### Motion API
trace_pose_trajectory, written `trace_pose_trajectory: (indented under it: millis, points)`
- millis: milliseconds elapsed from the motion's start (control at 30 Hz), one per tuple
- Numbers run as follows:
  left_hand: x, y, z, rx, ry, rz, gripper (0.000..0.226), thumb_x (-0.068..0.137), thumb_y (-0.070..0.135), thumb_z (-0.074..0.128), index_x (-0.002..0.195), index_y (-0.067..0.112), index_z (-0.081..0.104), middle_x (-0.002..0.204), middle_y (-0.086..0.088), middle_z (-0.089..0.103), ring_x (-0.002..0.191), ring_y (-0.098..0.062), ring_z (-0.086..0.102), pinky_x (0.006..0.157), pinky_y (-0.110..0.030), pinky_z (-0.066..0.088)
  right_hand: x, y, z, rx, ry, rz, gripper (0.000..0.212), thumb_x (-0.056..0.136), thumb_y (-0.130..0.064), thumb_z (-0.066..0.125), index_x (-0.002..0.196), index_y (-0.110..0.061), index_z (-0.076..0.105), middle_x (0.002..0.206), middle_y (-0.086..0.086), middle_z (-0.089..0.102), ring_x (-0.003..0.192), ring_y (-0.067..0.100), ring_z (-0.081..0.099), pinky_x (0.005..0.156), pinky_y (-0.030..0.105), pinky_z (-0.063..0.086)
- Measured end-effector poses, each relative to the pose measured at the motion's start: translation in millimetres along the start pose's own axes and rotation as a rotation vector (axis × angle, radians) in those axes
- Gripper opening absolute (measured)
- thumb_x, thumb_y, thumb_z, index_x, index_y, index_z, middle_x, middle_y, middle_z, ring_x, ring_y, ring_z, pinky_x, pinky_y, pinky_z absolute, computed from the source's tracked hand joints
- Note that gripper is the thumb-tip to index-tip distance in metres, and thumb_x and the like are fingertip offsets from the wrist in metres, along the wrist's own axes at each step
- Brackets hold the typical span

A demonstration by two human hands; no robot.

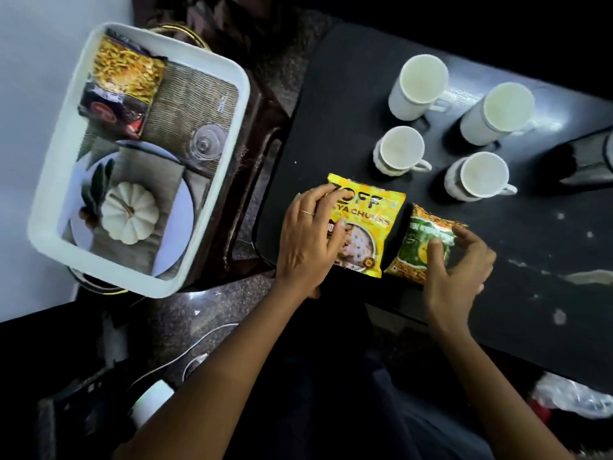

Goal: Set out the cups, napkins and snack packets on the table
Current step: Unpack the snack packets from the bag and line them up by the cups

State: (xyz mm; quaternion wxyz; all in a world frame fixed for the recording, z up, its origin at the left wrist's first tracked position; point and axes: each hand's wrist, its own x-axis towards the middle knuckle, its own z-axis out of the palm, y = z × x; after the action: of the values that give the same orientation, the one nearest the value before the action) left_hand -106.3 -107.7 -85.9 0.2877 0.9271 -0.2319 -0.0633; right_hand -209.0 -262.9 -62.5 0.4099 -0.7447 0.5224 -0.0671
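While under the left hand (310, 242), yellow "ZOFF" packet (371, 224)

The tabletop (365, 94) is glossy black; the cups (401, 151) look like smooth white ceramic; both packets (371, 224) are shiny plastic film; the tray (159, 283) is matt white plastic.
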Motion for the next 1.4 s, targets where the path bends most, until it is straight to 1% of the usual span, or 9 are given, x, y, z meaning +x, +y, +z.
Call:
trace_pose_trajectory:
  millis: [267,333,467,567,667,867,1100,1200,1400]
  points:
    - [39,-26,-56,-0.156,0.459,-0.234,0.029,0.086,0.006,0.053,0.114,0.005,0.060,0.116,-0.012,0.060,0.108,-0.025,0.057,0.095,-0.032,0.043,-29,-84,50,0.055,-0.225,-0.398,0.017,0.091,-0.010,0.054,0.107,-0.012,0.059,0.102,-0.001,0.051,0.101,0.023,0.051,0.091,0.047,0.042]
    - [50,-38,-69,-0.216,0.576,-0.395,0.029,0.086,0.003,0.052,0.114,0.001,0.059,0.117,-0.016,0.057,0.106,-0.029,0.056,0.094,-0.032,0.043,-33,-108,67,0.091,-0.280,-0.461,0.018,0.089,-0.010,0.054,0.106,-0.011,0.060,0.100,-0.001,0.052,0.099,0.023,0.054,0.090,0.045,0.043]
    - [72,-73,-99,-0.536,0.772,-0.815,0.037,0.092,0.005,0.049,0.128,-0.002,0.047,0.133,-0.020,0.049,0.111,-0.019,0.050,0.086,-0.008,0.038,-37,-153,102,0.158,-0.408,-0.537,0.019,0.089,-0.008,0.052,0.105,-0.009,0.062,0.098,-0.001,0.056,0.097,0.023,0.057,0.088,0.042,0.047]
    - [82,-113,-119,-0.768,0.884,-1.076,0.039,0.093,0.007,0.049,0.130,-0.006,0.045,0.135,-0.022,0.051,0.122,-0.029,0.052,0.095,-0.028,0.044,-42,-180,132,0.142,-0.533,-0.570,0.019,0.090,-0.011,0.052,0.106,-0.010,0.062,0.100,0.003,0.062,0.094,0.021,0.058,0.085,0.040,0.049]
    - [87,-143,-133,-0.919,0.823,-1.232,0.044,0.094,0.024,0.052,0.130,-0.002,0.047,0.133,-0.021,0.054,0.120,-0.032,0.055,0.100,-0.043,0.048,-51,-196,158,0.101,-0.645,-0.620,0.023,0.089,-0.008,0.053,0.110,-0.007,0.060,0.107,0.008,0.062,0.099,0.019,0.058,0.087,0.031,0.046]
    - [103,-159,-158,-0.957,0.712,-1.207,0.052,0.084,0.046,0.065,0.119,0.009,0.057,0.120,-0.008,0.064,0.107,-0.024,0.063,0.096,-0.043,0.051,-63,-205,195,-0.095,-0.811,-0.698,0.037,0.091,-0.011,0.054,0.128,-0.008,0.052,0.127,0.011,0.054,0.117,0.020,0.049,0.088,0.019,0.033]
    - [119,-173,-165,-0.930,0.568,-1.280,0.044,0.078,0.026,0.076,0.111,0.003,0.060,0.114,-0.012,0.068,0.105,-0.024,0.065,0.083,-0.031,0.052,-64,-208,209,-0.111,-0.816,-0.638,0.039,0.092,-0.011,0.052,0.131,-0.009,0.050,0.129,0.010,0.051,0.118,0.019,0.048,0.088,0.016,0.031]
    - [110,-173,-165,-1.036,0.521,-1.199,0.012,0.081,0.020,0.072,0.086,0.018,0.061,0.090,0.001,0.068,0.075,-0.011,0.058,0.057,-0.020,0.046,-64,-212,211,-0.043,-0.825,-0.530,0.039,0.094,-0.014,0.052,0.133,-0.008,0.047,0.133,0.009,0.050,0.122,0.019,0.048,0.101,0.026,0.039]
    - [64,-142,-164,-1.323,0.345,-1.016,0.003,0.090,0.025,0.062,0.089,0.022,0.063,0.079,0.009,0.069,0.066,-0.002,0.059,0.059,-0.016,0.049,-58,-230,204,0.326,-0.933,0.022,0.063,0.092,-0.037,0.056,0.143,-0.013,0.029,0.126,0.007,0.052,0.102,0.016,0.058,0.076,0.022,0.045]
